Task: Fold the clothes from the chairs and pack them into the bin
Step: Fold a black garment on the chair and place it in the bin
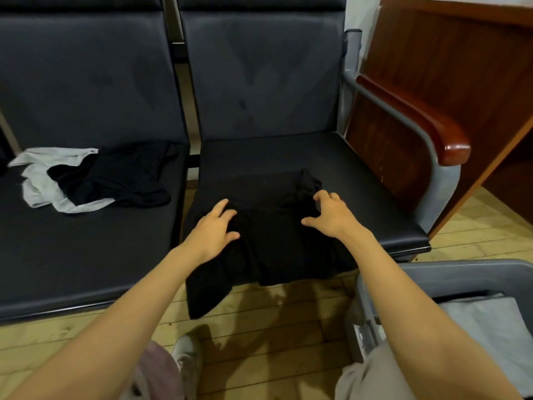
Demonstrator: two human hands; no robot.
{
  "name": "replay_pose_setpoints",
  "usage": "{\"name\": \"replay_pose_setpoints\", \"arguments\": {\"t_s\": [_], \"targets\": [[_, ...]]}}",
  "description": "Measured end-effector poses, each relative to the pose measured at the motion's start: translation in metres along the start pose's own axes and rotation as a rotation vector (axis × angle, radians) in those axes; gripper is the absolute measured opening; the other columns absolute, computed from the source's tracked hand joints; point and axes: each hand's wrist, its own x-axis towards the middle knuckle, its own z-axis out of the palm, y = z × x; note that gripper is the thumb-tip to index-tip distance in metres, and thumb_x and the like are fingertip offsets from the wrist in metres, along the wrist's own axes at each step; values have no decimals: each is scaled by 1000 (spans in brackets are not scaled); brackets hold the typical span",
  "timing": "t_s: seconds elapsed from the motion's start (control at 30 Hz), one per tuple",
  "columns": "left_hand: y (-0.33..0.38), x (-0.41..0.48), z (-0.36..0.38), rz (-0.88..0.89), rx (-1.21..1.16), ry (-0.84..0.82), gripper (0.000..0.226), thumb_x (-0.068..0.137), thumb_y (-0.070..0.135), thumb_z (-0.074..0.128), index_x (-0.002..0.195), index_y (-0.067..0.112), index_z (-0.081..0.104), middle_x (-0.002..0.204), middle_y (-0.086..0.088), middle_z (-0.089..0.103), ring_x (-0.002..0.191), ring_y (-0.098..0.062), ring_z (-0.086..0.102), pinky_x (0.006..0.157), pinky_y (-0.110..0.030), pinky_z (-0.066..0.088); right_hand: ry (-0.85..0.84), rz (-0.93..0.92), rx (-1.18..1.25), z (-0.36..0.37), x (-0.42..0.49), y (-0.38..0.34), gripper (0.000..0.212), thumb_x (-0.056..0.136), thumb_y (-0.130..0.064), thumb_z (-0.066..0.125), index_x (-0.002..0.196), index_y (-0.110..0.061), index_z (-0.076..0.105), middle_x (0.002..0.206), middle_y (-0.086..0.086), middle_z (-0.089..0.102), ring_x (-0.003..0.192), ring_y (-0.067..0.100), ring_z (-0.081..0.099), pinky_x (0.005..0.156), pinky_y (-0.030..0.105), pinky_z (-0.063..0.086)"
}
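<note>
On the seat of the right-hand chair (360, 180), toward its front edge, lies a black garment (271, 243), partly flattened; its lower part spills over the front edge, and one corner hangs down at the front left toward the wooden floor (274, 327). The left hand (213, 232) rests on the garment's left side near the seat's left edge, its fingers (222, 204) stretched out and spread, gripping nothing. The right hand (331, 215) sits on the garment's right side, fingers bent like a claw with their tips against a bunched fold of cloth and the thumb held wide; whether they have hold of the fabric cannot be told. Just past the seat's front right corner stands a grey bin (450, 275), partly hidden by the right forearm, with a pale folded cloth (490, 321) lying inside. A wood-capped armrest (427, 125) runs along the seat's right edge, and beyond it stands a dark wooden desk (432, 53). The left-hand chair (86, 255) carries a loose heap near the back of its seat: a white garment (37, 180) with a black piece (121, 174) crumpled over it, well apart from both hands. Below the hanging cloth, a pale shoe (186, 359) stands on the floor.
</note>
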Motion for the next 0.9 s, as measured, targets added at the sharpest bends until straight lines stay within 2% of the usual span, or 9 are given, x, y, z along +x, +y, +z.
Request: {"name": "replay_pose_setpoints", "arguments": {"t_s": [0.1,0.13,0.2,0.3,0.43,0.6,0.67,0.77,0.9], "targets": [[5,-7,-7,51,52,294,39,86,34,68,118,17,54,126,-4,42,118,-22,44,98,-37,40,-76,54,-51,2,0,-2,76,82,-30,74,142,-16,29,141,14,34,129,35,38,101,45,42],[6,-11,-12,33,48,301,38,83,43,69,107,17,55,112,0,46,106,-18,47,90,-35,43,-55,58,-72,3,0,-4,75,83,-27,74,142,-17,28,141,15,34,128,36,39,99,45,42],[4,-16,-18,-94,33,85,46,77,55,70,101,19,54,101,4,48,97,-17,52,81,-34,46,-9,28,-123,6,0,-8,70,86,-19,70,142,-22,28,139,15,32,122,36,43,93,45,45],[-7,-17,-17,-244,10,-167,39,83,43,70,109,19,54,109,1,55,100,-20,56,85,-34,48,-8,-82,-246,14,0,-11,59,92,-8,58,143,-26,33,137,13,32,115,35,47,88,43,48],[-4,-17,-14,-233,65,-52,12,96,21,55,107,16,56,113,-9,59,97,-27,58,77,-34,45,17,-86,-359,23,-5,-14,41,93,0,50,132,-11,44,129,15,44,109,34,52,82,38,44],[17,-35,-10,-226,258,178,39,99,9,38,136,14,29,118,-9,59,86,-29,59,62,-36,42,99,-37,-363,8,-32,-7,39,95,-1,43,132,-13,42,128,15,42,104,37,55,77,39,41],[22,-40,-21,-218,121,239,37,96,4,43,130,12,31,119,-7,62,79,-26,58,60,-36,44,200,-12,-224,-13,-40,-3,33,98,-5,39,128,-17,44,123,15,44,91,36,55,73,38,41],[36,-54,-57,-178,-396,382,12,99,9,46,107,14,39,120,-7,57,79,-24,60,63,-32,48,344,-20,105,-62,-54,-13,27,96,-2,37,114,-18,48,114,14,44,76,38,60,70,44,54],[66,-76,-115,-57,-618,592,16,97,15,54,113,12,52,102,-4,61,73,-18,65,68,-35,56,497,-168,395,-123,-77,-42,23,101,-9,32,101,-20,52,112,13,48,65,31,67,60,38,57]]}}
